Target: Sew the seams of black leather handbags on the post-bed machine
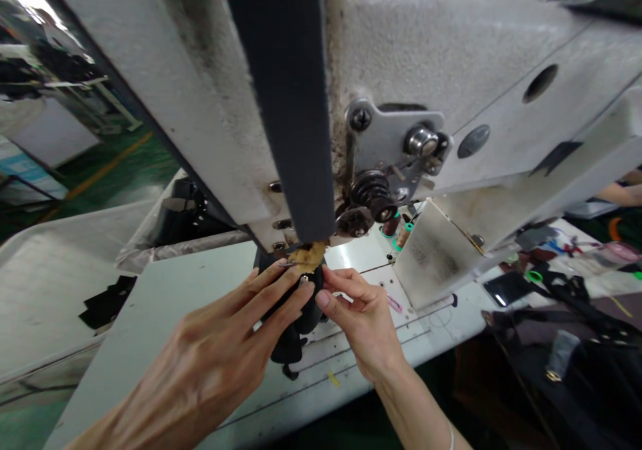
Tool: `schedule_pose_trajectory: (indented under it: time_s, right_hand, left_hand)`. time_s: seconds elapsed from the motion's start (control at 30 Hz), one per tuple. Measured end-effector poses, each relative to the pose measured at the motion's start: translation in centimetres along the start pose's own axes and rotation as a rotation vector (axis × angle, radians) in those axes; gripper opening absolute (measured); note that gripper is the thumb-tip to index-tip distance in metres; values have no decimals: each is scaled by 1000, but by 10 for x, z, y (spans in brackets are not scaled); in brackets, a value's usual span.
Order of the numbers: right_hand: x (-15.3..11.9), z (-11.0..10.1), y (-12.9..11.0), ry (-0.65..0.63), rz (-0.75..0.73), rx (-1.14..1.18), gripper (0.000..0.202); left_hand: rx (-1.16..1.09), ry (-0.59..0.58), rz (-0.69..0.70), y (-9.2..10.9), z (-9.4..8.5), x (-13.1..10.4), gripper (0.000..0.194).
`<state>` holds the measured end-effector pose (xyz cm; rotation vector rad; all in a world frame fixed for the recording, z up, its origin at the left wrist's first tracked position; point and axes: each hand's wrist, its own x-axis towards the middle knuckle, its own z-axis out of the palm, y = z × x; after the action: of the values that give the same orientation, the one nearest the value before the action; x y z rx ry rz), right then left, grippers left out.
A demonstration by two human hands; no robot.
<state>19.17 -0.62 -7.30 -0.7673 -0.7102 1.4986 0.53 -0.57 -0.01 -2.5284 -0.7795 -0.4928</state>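
Note:
A black fabric piece, padded or rolled in look, sits under the head of a sewing machine. My left hand presses its long fingers over the left and near side of this piece, gripping it; the thumb is hidden. On the right edge, my right hand pinches the same piece between thumb and forefinger. A tan, ragged scrap shows just above the left fingertips, below the dark bar of the machine. The needle and presser foot are hidden behind the bar and my fingers.
Thread spools stand behind the machine. A small pink tool lies by its base. A phone and black bag-like goods are at right. Left of the table is a pale bin. Another person's arm shows far right.

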Motion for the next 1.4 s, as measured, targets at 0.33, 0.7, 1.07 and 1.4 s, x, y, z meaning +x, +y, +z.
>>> schedule_pose_trajectory:
  time_s: [0.33, 0.7, 1.07, 1.4]
  right_hand:
    - [-3, 4, 1, 22, -29, -29, 37]
    - [6, 6, 8, 55, -66, -50, 46]
    - [5, 46, 25, 285, -141, -124, 61]
    - [9, 50, 28, 276, 7, 134, 58]
  left_hand:
    - [12, -7, 4, -3, 2, -1, 42]
    - [-2, -9, 23, -11, 1, 12, 45]
    - [-209, -24, -217, -30, 1, -14, 45]
    - [-122, -1, -100, -26, 1, -22, 50]
